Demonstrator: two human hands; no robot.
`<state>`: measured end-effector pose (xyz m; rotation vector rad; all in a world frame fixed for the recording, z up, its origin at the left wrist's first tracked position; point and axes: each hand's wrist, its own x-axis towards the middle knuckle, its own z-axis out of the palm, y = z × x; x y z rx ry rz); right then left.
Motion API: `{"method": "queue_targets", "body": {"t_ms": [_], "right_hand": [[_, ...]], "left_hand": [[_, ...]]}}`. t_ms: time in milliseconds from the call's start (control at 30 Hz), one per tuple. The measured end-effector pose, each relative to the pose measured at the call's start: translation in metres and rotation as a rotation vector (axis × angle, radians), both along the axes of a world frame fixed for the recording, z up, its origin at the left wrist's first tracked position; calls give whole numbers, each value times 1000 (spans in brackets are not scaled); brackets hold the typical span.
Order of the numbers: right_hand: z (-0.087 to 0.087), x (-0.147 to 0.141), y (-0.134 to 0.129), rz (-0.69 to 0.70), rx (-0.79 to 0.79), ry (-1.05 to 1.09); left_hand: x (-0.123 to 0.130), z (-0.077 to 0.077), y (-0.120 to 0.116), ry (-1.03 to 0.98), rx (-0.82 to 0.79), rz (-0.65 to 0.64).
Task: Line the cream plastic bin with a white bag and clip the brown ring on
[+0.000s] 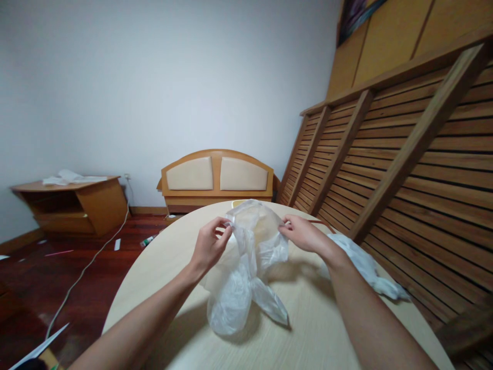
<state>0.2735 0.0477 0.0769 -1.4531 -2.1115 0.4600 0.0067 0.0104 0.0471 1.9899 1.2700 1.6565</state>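
A thin, translucent white plastic bag is spread between my two hands above a round pale wooden table. My left hand pinches its upper left edge between thumb and fingers. On the other side, my right hand pinches the upper right edge. The crumpled lower parts of the bag hang down toward the tabletop. Something yellow shows at the table's far edge, partly hidden behind the bag.
Another white plastic bag lies at the table's right side, near my right forearm. Leaning slatted wooden frames stand to the right. A headboard is behind the table, and a low cabinet stands at the left.
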Motion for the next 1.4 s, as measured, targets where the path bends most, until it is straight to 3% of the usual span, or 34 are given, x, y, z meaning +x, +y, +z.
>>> {"method": "queue_targets", "body": {"t_ms": [100,267,500,667,900,1100,1267,1400], "right_hand": [[5,9,7,-66,83,162],[11,8,11,-64,211,343],[13,1,6,-20,204,327],[20,-3,-6,-25,254,249],[28,-21,-27,142,274,117],[24,-31,-28,236,281,92],[17,-36,-25,240,276,33],[4,-38,-21,275,171,-62]], "left_hand": [[-9,0,8,-69,-6,42],[-18,-1,20,-129,0,67],[-25,-3,22,-327,-196,-229],[-24,-2,17,-141,-142,-144],[-8,2,0,99,-81,-147],[-5,-4,3,279,-36,-98],[-9,-5,10,160,3,-6],[-15,-5,18,-19,1,56]]}}
